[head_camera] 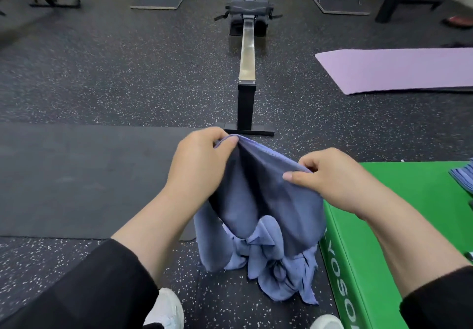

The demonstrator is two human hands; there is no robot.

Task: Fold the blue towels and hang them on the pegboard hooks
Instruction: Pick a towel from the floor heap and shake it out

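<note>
A blue towel [266, 208] hangs in front of me, held up by its top edge. My left hand [202, 159] pinches the upper left part of that edge and my right hand [330, 175] pinches the upper right part. The towel's lower end droops in crumpled folds above the speckled floor, near my shoes. More blue towels [463, 177] lie stacked at the right edge of the view, on a green padded box [399, 226]. No pegboard or hooks are in view.
A rowing machine [247, 55] stretches away straight ahead, its foot just beyond my hands. A purple mat [399, 70] lies at the right, a dark mat [76, 177] at the left. Rack frames stand along the far wall.
</note>
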